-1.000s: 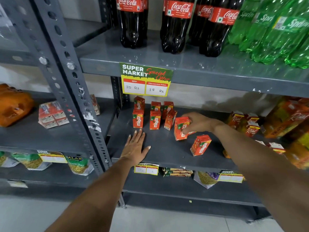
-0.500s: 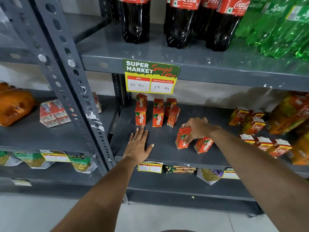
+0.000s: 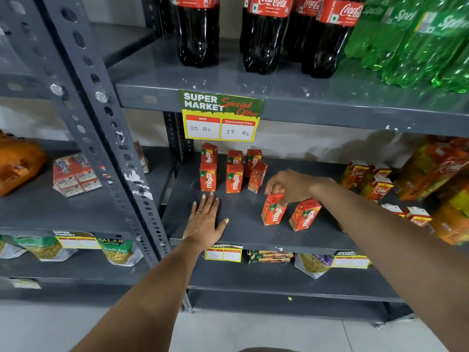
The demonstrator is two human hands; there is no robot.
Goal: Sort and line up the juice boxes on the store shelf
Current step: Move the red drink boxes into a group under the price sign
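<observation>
On the grey metal shelf (image 3: 243, 232) at mid-height of a slotted steel rack, small red Maaza juice boxes stand in two groups. Toward the back left, six boxes (image 3: 234, 178) are set in three short files, two deep; the front box of the right-hand file is turned at an angle to its neighbours. Nearer the front edge, two more stand apart from that group: a held box (image 3: 272, 210), tilted, and a loose box (image 3: 304, 214) just beside it on the right, also leaning. Right hand (image 3: 289, 186) reaches in from the right and pinches the top of the held box between fingertips and thumb. Left hand (image 3: 206, 221) lies flat on the shelf, palm down, fingers spread, a ring on one finger, its fingertips just short of the front-left box of the back group. Shelf paint is scuffed, with white chips along the front lip and on the upright post (image 3: 106, 138). A price tag (image 3: 220, 115) hangs from the shelf above, reading MRP 20 Rs, discounted 18 Rs. That upper shelf carries cola bottles (image 3: 264, 34) and green Sprite bottles (image 3: 416, 39). At the right end of the middle shelf sit Real cartons (image 3: 375, 184), several lying over. Left bay holds a multipack (image 3: 74, 174); snack bags (image 3: 119, 250) fill the tier below. Floor beneath is pale tile (image 3: 253, 331).
</observation>
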